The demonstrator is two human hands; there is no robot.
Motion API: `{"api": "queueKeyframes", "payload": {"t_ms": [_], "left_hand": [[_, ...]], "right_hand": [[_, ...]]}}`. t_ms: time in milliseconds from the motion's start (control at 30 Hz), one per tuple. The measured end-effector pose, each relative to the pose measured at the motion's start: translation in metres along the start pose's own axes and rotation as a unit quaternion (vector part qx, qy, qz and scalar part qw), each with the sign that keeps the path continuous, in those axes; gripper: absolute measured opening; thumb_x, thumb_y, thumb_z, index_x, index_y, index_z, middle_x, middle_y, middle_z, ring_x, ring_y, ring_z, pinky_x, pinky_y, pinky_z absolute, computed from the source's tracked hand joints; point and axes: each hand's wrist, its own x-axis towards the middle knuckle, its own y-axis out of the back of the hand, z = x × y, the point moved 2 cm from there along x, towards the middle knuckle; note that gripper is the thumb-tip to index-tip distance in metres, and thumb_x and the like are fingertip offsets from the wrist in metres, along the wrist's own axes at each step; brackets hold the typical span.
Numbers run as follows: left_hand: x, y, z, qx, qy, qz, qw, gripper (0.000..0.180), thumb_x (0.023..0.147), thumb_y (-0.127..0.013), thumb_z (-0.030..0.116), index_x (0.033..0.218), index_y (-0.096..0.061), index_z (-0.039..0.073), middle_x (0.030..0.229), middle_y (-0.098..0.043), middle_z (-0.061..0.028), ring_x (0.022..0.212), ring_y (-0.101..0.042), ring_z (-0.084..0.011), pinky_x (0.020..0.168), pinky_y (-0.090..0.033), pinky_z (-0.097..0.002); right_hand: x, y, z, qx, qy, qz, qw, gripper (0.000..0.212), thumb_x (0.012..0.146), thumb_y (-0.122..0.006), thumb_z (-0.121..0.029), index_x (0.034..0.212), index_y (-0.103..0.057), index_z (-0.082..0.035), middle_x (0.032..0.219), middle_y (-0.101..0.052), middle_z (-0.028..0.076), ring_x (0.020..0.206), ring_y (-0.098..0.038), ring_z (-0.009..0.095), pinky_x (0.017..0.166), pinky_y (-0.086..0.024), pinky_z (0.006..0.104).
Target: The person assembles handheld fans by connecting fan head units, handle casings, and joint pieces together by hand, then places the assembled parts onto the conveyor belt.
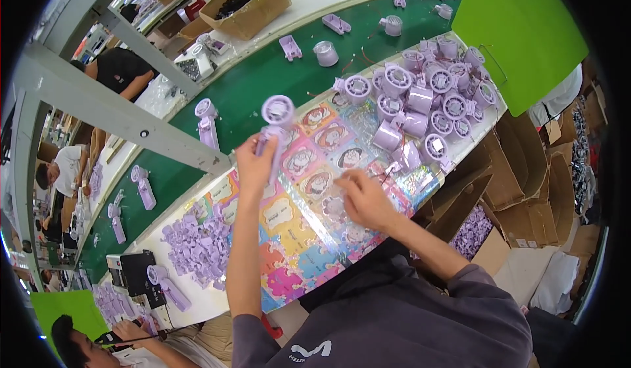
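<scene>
My left hand point(253, 162) is closed around the handle of a light purple handheld fan point(277, 110), its round head pointing away from me over the far edge of the white worktop. To the right and nearer my body, my right hand point(369, 200) hovers over a colourful cartoon-printed sheet point(289, 220). Its fingers are loosely bent and apart, with nothing visible in them. A heap of purple fan heads point(427, 98) lies at the right end of the worktop. Left of my left forearm is a pile of small purple plastic parts point(197, 243).
Beyond the worktop runs a green conveyor belt point(246, 82) carrying scattered fans and parts. A metal post point(125, 115) rises at the left, near the belt. Cardboard boxes point(519, 164) stand at the right, below a green panel point(519, 33). A co-worker point(82, 345) sits at the lower left.
</scene>
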Motion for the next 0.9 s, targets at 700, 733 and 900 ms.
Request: {"api": "queueKeyframes", "payload": {"t_ms": [700,733,900], "left_hand": [[0.24,-0.075,0.012,0.47,-0.336,0.066,0.814,0.06,0.07,-0.07,-0.004,0.126,-0.063,0.016,0.137,-0.052,-0.0172,0.124,-0.052,-0.036,0.099,-0.047,-0.0454],[0.252,-0.083,0.01,0.509,-0.342,0.053,0.788,0.066,0.069,-0.073,-0.005,0.13,-0.062,0.017,0.142,-0.049,-0.0175,0.127,-0.052,-0.0367,0.101,-0.048,-0.0459],[0.305,-0.079,0.003,0.651,-0.263,-0.022,0.712,0.072,0.077,-0.078,0.005,0.141,-0.056,0.031,0.155,-0.04,-0.016,0.141,-0.043,-0.0355,0.11,-0.043,-0.0494]], "right_hand": [[0.014,-0.008,-0.005,-0.027,0.007,-0.057,0.998,0.027,0.075,-0.072,-0.006,0.1,-0.063,-0.002,0.101,-0.063,0.012,0.089,-0.066,0.029,0.076,-0.056,0.0378],[0.012,-0.009,-0.002,-0.033,-0.002,-0.059,0.998,0.027,0.075,-0.072,-0.006,0.1,-0.063,-0.002,0.101,-0.063,0.012,0.089,-0.066,0.029,0.076,-0.056,0.0378],[0.011,-0.006,-0.003,-0.035,-0.014,-0.077,0.996,0.025,0.077,-0.071,-0.009,0.099,-0.061,-0.001,0.1,-0.061,0.012,0.091,-0.064,0.028,0.08,-0.056,0.0369]]}}
